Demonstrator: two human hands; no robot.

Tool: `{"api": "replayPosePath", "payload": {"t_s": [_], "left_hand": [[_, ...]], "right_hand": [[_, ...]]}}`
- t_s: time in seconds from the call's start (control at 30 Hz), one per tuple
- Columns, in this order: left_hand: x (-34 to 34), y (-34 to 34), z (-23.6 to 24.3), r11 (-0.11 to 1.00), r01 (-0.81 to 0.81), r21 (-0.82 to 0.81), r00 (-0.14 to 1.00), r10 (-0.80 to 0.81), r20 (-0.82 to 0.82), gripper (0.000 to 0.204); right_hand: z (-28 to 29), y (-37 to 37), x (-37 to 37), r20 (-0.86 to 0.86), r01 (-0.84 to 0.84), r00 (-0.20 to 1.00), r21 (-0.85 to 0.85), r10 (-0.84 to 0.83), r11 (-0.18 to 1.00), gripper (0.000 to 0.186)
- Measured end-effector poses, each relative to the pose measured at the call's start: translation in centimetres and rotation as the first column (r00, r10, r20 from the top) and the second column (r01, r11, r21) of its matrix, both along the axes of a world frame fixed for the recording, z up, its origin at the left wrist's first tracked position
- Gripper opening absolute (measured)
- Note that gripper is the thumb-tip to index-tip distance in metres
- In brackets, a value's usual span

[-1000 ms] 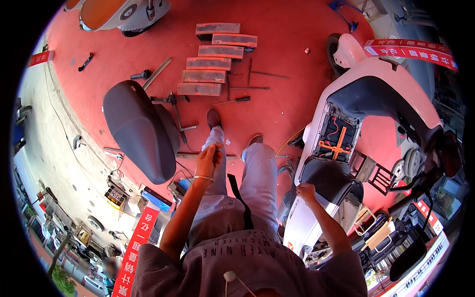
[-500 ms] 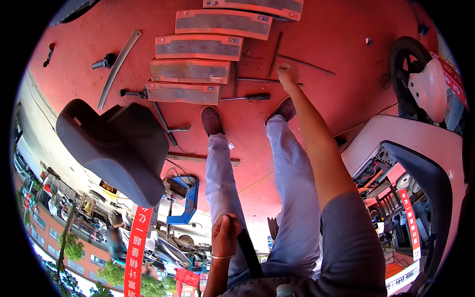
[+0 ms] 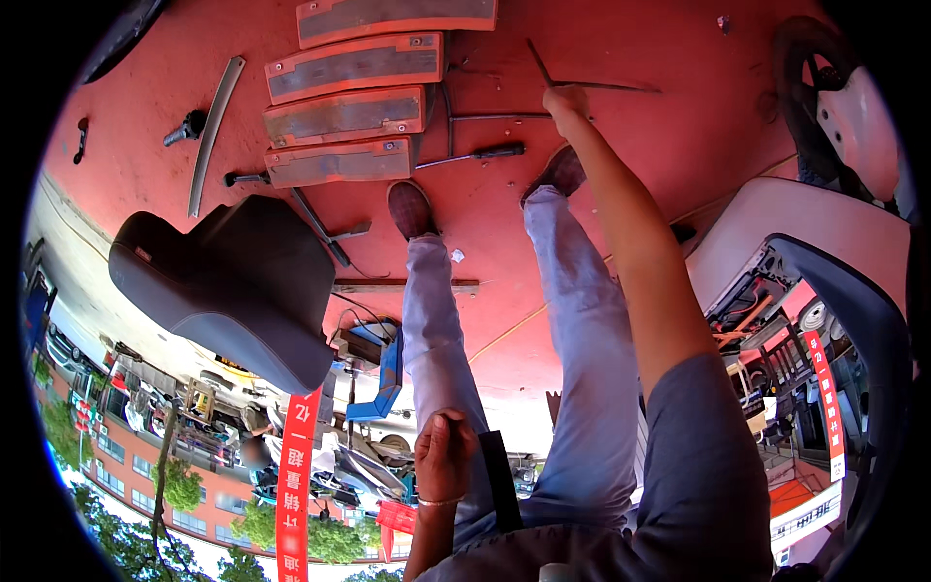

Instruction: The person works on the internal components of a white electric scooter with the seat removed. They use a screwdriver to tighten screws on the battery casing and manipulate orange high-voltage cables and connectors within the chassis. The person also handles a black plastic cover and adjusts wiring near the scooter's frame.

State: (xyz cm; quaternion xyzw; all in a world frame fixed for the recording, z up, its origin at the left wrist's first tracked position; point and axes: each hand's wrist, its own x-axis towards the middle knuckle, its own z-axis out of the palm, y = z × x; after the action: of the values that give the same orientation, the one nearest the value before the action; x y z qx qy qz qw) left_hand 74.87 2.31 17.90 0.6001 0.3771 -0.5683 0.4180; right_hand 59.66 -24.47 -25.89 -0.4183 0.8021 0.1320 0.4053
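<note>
My right hand reaches out over the red floor and is closed on a thin dark rod, whose far end sticks out beyond the fingers. A second thin dark rod lies on the floor just right of this hand. Left of it lie a long bent metal bar and a black-handled screwdriver. My left hand, with a thin band at the wrist, is closed near my left knee; what it may hold is hidden.
Several orange-edged grey panels lie in a row ahead. On the left are a dark padded seat, a curved metal strip and a black grip-like part. A white vehicle body and wheel stand at right.
My right hand has reached onto the dark rod and now grips it, and the rod's angle has changed. The view has shifted slightly. My left hand stays closed near the knee.
</note>
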Motion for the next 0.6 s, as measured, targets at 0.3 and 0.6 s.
{"api": "replayPosePath", "payload": {"t_s": [0.3, 0.6], "left_hand": [[4.6, -1.4, 11.8, 0.798, 0.393, -0.457, 0.919, -0.339, 0.200, 0.027], [8.2, -0.3, 18.6, 0.496, 0.746, -0.445, 0.666, -0.540, 0.515, 0.023]], "right_hand": [[32.9, 6.5, -6.8, 0.423, 0.466, 0.832, -0.181, -0.359, 0.866, 0.038], [57.6, 28.1, -7.7, 0.393, 0.584, 0.805, -0.392, -0.445, 0.711, 0.025]]}}
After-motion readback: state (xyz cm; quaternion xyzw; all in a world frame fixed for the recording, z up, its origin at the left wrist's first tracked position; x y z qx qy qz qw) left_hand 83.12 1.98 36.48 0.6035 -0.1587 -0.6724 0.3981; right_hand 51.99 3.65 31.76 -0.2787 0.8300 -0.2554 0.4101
